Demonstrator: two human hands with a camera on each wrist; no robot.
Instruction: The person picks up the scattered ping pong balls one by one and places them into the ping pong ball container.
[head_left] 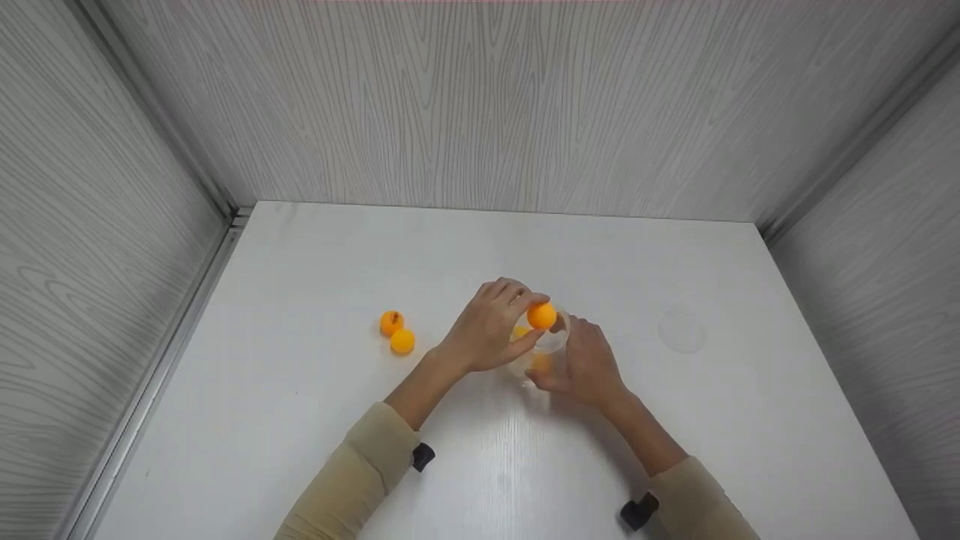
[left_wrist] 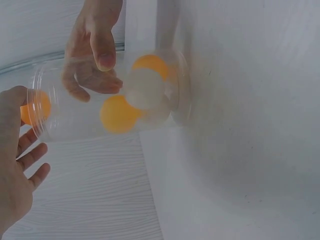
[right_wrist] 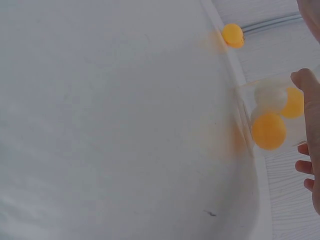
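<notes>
My left hand (head_left: 486, 328) pinches an orange ping-pong ball (head_left: 541, 316) between thumb and fingers, right at the mouth of a clear plastic jar (left_wrist: 85, 122). Around the jar's side curls my right hand (head_left: 590, 361), holding it upright on the table. Through the clear wall, orange balls (left_wrist: 119, 114) and a white ball (left_wrist: 144, 89) show at the bottom of the jar. The right wrist view also shows an orange ball (right_wrist: 268, 131) low inside, with the right thumb lying along the wall.
Two loose orange balls (head_left: 403, 342) lie close together on the white table (head_left: 300, 262), left of my left hand. A thin clear round lid (head_left: 681, 330) lies flat to the right. Wood-grain panels (head_left: 480, 105) enclose the back and sides.
</notes>
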